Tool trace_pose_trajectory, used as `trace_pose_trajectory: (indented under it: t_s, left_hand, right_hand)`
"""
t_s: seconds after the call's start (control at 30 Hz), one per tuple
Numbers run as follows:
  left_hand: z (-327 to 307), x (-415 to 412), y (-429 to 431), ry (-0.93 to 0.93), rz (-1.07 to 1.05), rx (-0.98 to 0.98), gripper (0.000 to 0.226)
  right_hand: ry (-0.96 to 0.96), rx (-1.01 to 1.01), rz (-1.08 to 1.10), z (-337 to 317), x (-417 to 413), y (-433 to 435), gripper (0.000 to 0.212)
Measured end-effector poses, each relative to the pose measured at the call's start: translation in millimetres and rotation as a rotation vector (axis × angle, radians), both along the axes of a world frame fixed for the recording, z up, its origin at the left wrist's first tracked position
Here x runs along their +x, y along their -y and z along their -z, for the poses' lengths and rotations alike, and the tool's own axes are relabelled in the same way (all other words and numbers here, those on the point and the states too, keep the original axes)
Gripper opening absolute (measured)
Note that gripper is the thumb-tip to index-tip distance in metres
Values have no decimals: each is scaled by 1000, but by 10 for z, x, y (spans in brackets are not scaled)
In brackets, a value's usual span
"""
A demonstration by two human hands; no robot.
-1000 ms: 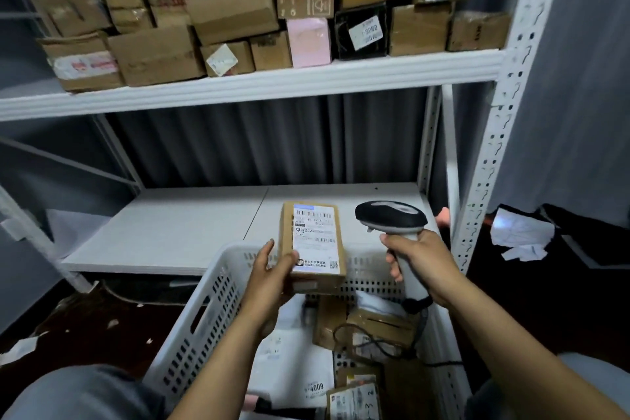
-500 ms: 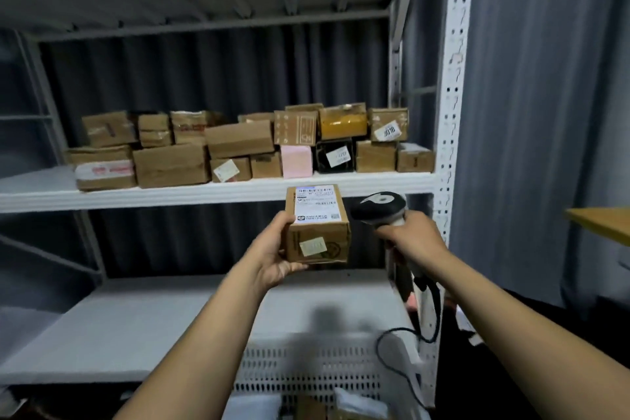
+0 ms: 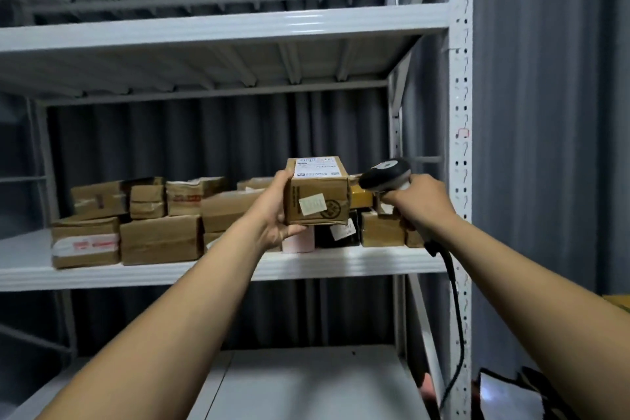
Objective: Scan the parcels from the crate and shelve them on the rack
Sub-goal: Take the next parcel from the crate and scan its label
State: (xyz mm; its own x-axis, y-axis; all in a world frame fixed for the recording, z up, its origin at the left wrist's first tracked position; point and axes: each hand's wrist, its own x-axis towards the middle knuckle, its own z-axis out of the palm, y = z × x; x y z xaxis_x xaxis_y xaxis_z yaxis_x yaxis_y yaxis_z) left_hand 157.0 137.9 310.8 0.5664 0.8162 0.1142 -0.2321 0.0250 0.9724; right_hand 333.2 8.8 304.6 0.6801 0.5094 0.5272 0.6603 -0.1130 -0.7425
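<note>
My left hand (image 3: 276, 211) grips a small brown cardboard parcel (image 3: 318, 196) from its left side and underneath. The parcel has a white shipping label on top and a small sticker on its front. It is raised in front of the rack's middle shelf (image 3: 341, 262), level with the parcels stacked there. My right hand (image 3: 421, 198) grips the handle of a black and grey barcode scanner (image 3: 387, 174), just right of the parcel. The scanner's black cable (image 3: 455, 317) hangs down along the rack post. The crate is out of view.
Several brown parcels (image 3: 160, 239) and a pink box (image 3: 300, 242) crowd the middle shelf. A white upper shelf (image 3: 221, 27) spans above, a lower shelf (image 3: 306, 382) sits below. The perforated rack post (image 3: 460, 112) stands right, with grey curtains behind.
My view tilted up from the crate to the rack. Both hands rose, carrying the parcel and scanner from above the crate up to the middle shelf's height.
</note>
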Motion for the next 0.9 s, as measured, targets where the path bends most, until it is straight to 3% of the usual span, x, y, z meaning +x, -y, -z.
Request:
trace_pose_trajectory:
  t_s: [0.37, 0.5, 0.73, 0.8, 0.9]
  left_hand:
    - [-628, 1020, -503, -5, -80, 70, 34]
    - [-809, 1275, -647, -2, -65, 45, 34]
    - [-791, 1661, -877, -33, -112, 8, 44]
    - [-764, 1788, -1067, -160, -211, 105, 61]
    - [-746, 1868, -1255, -420, -438, 490, 75]
  right_hand:
    - [46, 34, 146, -384, 947, -348, 22]
    - [53, 28, 155, -424, 1181, -524, 15]
    - [30, -49, 178, -389, 1459, -768, 26]
    - [27, -98, 197, -368, 1518, -796, 23]
    - [26, -105, 249, -317, 1610, -823, 24]
